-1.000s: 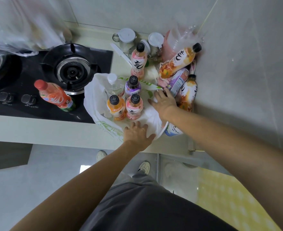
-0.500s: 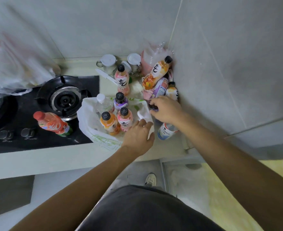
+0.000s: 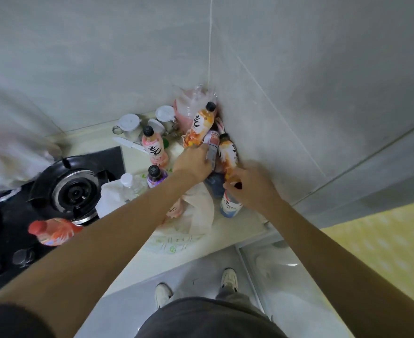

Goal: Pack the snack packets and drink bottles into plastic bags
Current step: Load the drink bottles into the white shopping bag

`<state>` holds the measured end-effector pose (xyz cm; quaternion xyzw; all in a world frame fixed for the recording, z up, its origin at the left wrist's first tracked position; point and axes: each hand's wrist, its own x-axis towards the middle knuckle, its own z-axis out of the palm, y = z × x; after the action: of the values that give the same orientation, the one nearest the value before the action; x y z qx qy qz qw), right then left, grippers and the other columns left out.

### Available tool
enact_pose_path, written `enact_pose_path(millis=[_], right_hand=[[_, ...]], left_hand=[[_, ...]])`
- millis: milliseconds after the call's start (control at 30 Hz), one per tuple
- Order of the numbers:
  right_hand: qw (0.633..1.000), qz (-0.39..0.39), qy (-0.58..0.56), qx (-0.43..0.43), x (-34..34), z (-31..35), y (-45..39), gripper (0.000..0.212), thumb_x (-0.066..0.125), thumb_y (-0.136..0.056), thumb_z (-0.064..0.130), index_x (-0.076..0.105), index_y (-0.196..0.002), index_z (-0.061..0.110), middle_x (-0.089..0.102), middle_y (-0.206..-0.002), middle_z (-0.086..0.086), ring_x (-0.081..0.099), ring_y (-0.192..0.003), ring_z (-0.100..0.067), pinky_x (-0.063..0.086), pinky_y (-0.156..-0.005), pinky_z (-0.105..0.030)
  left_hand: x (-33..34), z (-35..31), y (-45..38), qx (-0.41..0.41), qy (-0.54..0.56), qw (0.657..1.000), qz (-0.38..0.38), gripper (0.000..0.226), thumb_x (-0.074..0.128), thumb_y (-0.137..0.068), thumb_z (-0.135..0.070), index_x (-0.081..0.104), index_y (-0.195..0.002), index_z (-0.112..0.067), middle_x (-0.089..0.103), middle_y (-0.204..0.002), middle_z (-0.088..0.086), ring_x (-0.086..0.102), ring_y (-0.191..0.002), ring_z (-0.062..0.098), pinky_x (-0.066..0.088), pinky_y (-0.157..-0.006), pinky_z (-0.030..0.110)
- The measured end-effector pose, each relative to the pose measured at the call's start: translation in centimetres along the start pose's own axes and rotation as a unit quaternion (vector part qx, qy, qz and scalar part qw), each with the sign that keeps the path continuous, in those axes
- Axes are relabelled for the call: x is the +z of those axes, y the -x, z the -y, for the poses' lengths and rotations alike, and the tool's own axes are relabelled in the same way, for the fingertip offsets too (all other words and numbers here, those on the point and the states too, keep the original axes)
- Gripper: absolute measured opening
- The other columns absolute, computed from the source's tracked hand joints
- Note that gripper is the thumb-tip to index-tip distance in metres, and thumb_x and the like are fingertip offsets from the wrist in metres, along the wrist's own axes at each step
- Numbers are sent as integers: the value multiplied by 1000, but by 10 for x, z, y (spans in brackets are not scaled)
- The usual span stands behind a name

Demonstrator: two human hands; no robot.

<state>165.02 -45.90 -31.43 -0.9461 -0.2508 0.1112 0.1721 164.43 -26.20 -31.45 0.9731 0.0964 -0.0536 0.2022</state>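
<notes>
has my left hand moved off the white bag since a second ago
Yes. The left hand has left the white bag front edge and reached away from you toward the wall corner, onto the leaning bottles there.

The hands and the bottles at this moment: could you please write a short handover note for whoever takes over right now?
Left hand: reaching into the corner pile, fingers on the purple-labelled bottle; a full grip is unclear.
Right hand: closing round the base of the dark orange bottle by the wall.
White plastic bag: open on the counter, with the clear bottle and purple-capped bottle showing inside.
Left: corner bottles, the pink bottle standing alone, the red-capped bottle on the hob.
</notes>
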Motion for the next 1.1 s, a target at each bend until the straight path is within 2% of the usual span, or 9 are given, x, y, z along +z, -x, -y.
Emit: enact_pose_path(millis=[100, 233, 333, 400, 500, 600, 833, 1000, 1100], right_hand=[[1000, 12, -7, 28, 1, -2, 11, 31, 67, -90, 54, 67, -104, 26, 57, -97, 6, 59, -92, -18, 56, -72, -34], [999, -8, 6, 42, 9, -5, 11, 39, 66, -89, 55, 60, -115, 27, 45, -104, 9, 55, -102, -17, 56, -77, -32], [998, -24, 21, 48, 12, -2, 13, 41, 65, -92, 52, 59, -122, 26, 55, -116, 4, 58, -107, -19, 54, -80, -32], [997, -43, 29, 51, 16, 0, 16, 44, 63, -94, 54, 56, -127, 26, 63, -121, 4, 63, -106, -18, 54, -81, -29], [996, -55, 22, 61, 23, -1, 19, 47, 59, -96, 59, 52, -129, 26, 71, -108, 6, 69, -96, -19, 57, -78, -30], [996, -68, -1, 57, 29, -6, 20, 43, 60, -96, 58, 52, -123, 25, 70, -102, 6, 69, -92, -19, 60, -77, -33], [994, -78, -62, 52, 28, -8, 22, 32, 65, -94, 53, 50, -103, 26, 66, -88, 5, 67, -81, -18, 58, -70, -35], [989, -104, -93, 57, 14, 3, 30, 29, 66, -93, 50, 50, -97, 26, 67, -85, 3, 69, -79, -22, 61, -68, -41], [981, -119, -144, 56, -2, 16, 35, 28, 67, -90, 45, 50, -88, 22, 64, -76, 2, 67, -75, -22, 58, -63, -45]], left_hand=[[2, 1, -33, -14, -11, 1000, 16, 42, 51, -97, -27, 47, -136, -12, 56, -125, 17, 58, -113, 39, 51, -82, 46], [-1, 2, -80, -27, 13, 998, -56, 51, 52, -99, -36, 34, -141, -13, 47, -129, 17, 56, -114, 40, 53, -78, 49], [-13, -4, -115, -23, -10, 996, -89, 56, 56, -98, -35, 32, -145, -19, 42, -132, 16, 52, -118, 40, 49, -76, 49], [-18, -5, -137, -25, -46, 996, -69, 54, 54, -99, -39, 34, -147, -26, 41, -137, 16, 46, -123, 38, 49, -83, 51], [-18, 0, -161, -15, -97, 994, -46, 39, 50, -101, -39, 46, -137, -25, 42, -133, 16, 47, -121, 38, 46, -80, 49], [-21, 4, -165, 32, -120, 991, -50, 31, 48, -103, -34, 48, -128, -15, 49, -121, 18, 55, -108, 39, 42, -70, 44], [-37, 19, -122, 83, -102, 989, -74, 23, 49, -103, -28, 46, -112, -8, 56, -99, 17, 58, -82, 37, 44, -63, 44], [-72, 36, -83, 85, -40, 985, -146, 27, 53, -99, -35, 46, -105, -10, 61, -91, 16, 58, -79, 37, 51, -64, 45], [-93, 36, -59, 79, -16, 984, -159, 25, 57, -97, -33, 49, -103, -10, 63, -88, 16, 58, -77, 36, 47, -61, 40]])
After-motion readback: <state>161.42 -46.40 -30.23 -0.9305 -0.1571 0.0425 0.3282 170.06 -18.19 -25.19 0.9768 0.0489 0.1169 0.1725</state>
